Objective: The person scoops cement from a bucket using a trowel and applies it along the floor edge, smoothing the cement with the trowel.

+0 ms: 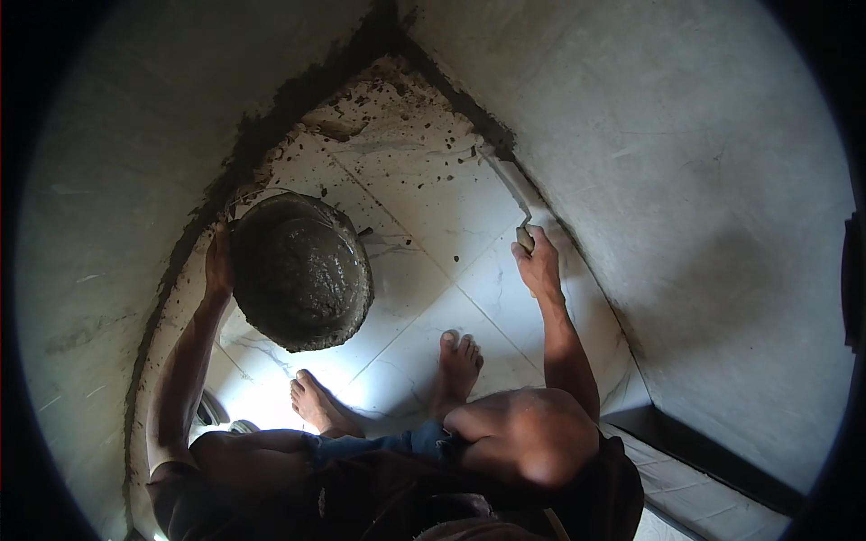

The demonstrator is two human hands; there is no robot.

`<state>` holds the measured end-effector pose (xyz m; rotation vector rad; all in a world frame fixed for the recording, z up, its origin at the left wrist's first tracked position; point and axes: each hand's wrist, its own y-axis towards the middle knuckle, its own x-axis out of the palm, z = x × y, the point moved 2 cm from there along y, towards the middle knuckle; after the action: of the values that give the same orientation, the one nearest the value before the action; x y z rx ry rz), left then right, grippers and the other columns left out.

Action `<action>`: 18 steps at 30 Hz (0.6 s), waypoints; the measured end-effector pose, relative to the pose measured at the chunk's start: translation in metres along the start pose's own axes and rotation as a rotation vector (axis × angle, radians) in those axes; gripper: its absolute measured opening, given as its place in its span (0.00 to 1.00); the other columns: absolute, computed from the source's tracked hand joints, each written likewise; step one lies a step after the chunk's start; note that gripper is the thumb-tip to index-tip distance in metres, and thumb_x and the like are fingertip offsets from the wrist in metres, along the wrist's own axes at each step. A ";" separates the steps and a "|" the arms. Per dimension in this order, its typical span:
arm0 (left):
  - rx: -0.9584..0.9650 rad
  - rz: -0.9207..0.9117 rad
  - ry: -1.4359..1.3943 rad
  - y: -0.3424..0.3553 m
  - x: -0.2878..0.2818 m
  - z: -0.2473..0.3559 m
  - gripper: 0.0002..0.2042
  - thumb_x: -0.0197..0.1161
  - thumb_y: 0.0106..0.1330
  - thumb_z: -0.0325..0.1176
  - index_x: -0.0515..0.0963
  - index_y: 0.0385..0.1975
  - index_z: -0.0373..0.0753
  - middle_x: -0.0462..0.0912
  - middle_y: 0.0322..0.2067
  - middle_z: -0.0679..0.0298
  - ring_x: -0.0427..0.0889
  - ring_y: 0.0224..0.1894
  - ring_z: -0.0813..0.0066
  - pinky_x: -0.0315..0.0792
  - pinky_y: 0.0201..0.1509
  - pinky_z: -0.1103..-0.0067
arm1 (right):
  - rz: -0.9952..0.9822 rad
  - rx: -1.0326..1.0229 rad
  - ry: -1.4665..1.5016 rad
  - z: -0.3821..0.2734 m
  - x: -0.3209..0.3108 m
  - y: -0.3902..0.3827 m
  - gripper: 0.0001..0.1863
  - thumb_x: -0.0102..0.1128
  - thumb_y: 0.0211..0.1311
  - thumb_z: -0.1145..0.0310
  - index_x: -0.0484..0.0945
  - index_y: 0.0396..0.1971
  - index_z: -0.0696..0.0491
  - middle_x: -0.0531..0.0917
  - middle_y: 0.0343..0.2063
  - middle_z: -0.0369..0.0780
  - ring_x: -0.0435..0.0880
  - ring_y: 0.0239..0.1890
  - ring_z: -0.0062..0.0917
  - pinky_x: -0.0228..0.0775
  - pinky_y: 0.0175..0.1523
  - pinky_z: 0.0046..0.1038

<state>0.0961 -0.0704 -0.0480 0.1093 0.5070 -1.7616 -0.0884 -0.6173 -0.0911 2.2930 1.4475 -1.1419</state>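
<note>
My left hand point(217, 260) grips the left side of a mortar-crusted bucket point(302, 270) holding wet grey mortar, its fingertips partly hidden by the rim. My right hand point(539, 261) is closed around the handle of a metal trowel point(511, 187), whose blade points away from me along the base of the right wall. Dark mortar point(253, 144) lines the junction of floor and walls toward the far corner, with crumbs and splatters scattered over the white marbled tiles point(415, 270) there.
Grey walls point(686, 180) close in on both sides and meet in the far corner. My bare feet point(456, 361) and bent knees are below. At the lower right is a pale ledge point(686, 473) beside a dark gap. Dark objects point(212, 410) lie by my left foot.
</note>
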 end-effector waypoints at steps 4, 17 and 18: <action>0.052 -0.018 -0.023 0.000 0.002 0.002 0.34 0.29 0.76 0.55 0.71 0.56 0.27 0.78 0.53 0.50 0.77 0.55 0.61 0.69 0.62 0.71 | 0.001 -0.032 -0.122 0.001 0.004 -0.002 0.21 0.62 0.58 0.70 0.71 0.50 0.59 0.80 0.40 0.55 0.79 0.44 0.51 0.72 0.48 0.43; 0.019 0.069 -0.060 -0.005 0.000 -0.002 0.33 0.32 0.76 0.55 0.74 0.54 0.28 0.80 0.49 0.50 0.78 0.51 0.62 0.69 0.59 0.71 | 0.003 -0.029 -0.072 -0.034 -0.034 0.037 0.20 0.62 0.58 0.71 0.75 0.51 0.60 0.82 0.43 0.53 0.81 0.49 0.43 0.72 0.52 0.35; 0.016 0.071 -0.066 -0.004 0.001 -0.001 0.33 0.32 0.76 0.55 0.74 0.54 0.28 0.80 0.49 0.50 0.78 0.51 0.62 0.69 0.59 0.71 | 0.041 -0.040 -0.052 -0.034 -0.034 0.026 0.20 0.62 0.58 0.72 0.75 0.51 0.61 0.82 0.43 0.53 0.81 0.48 0.44 0.72 0.52 0.36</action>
<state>0.0915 -0.0699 -0.0483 0.0797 0.4358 -1.6942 -0.0570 -0.6351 -0.0501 2.2387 1.3859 -1.1411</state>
